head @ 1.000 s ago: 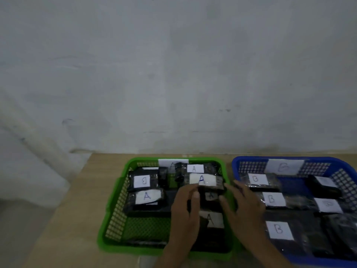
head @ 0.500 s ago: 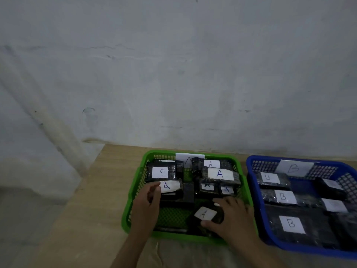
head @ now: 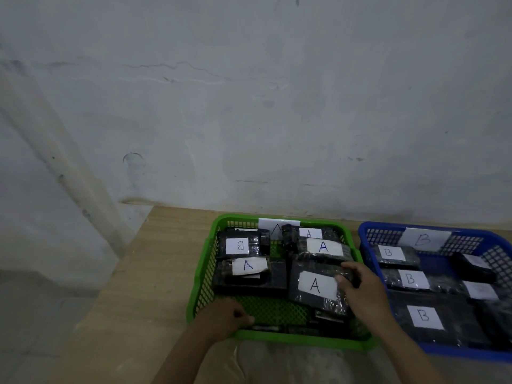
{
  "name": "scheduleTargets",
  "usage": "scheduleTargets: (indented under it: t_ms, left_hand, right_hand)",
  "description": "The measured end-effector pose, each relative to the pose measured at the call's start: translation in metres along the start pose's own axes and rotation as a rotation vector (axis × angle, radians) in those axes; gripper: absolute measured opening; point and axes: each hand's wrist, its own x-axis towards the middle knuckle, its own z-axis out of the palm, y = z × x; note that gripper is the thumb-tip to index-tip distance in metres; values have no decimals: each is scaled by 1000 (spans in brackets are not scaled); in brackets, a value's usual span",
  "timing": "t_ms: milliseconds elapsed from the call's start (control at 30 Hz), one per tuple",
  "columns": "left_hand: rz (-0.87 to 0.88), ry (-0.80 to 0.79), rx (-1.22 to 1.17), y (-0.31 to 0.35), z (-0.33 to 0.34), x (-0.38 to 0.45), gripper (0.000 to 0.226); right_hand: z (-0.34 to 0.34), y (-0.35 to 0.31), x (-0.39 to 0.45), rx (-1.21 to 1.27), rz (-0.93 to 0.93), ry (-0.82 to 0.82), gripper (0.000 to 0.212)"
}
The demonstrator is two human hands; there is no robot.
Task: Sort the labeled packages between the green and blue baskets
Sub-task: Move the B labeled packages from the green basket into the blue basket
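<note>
- The right hand [head: 363, 286] grips a big black A pack [head: 315, 286] at its right edge, thumb on top beside the white label, fingers curled over the far edge.
- That pack lies tilted in the right half of the green basket [head: 199, 286], over other dark packs.
- The left hand [head: 221, 317] sits at the basket's near left corner, fingers curled at the rim; whether it holds the rim or a pack I cannot tell.
- Behind it in the green basket: a second A pack [head: 249, 266] at left, a B pack [head: 239, 245] just beyond that one, and two more A packs [head: 322, 246] at the back right.
- An A sign [head: 277, 227] stands on the basket's back wall.
- The blue basket [head: 365, 245] stands just right of the green one, touching or nearly so, and holds B packs [head: 424, 315]; a B sign [head: 424, 239] marks its back wall.
- Both baskets rest on a wooden table [head: 133, 286] against a pale wall [head: 249, 106].
</note>
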Motion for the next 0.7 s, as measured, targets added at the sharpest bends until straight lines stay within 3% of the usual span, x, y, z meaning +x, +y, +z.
scheduleTargets:
  t_ms: [133, 333, 433, 533, 700]
  left_hand:
    - [-36, -241, 58, 8, -6, 6, 34]
    - [-57, -366, 76, 12, -12, 15, 22]
    - [17, -227, -49, 3, -12, 15, 28]
    - [102, -24, -267, -2, -12, 13, 12]
    - [101, 186, -443, -10, -18, 0, 10]
  right_hand:
    - [-1, 0, -4, 80, 28, 38, 26]
    - [-5, 2, -10, 129, 28, 51, 24]
    - [-6, 1, -12, 158, 8, 46, 23]
    - [-4, -2, -14, 193, -7, 43, 22]
    - [8, -5, -14, 222, -14, 0, 23]
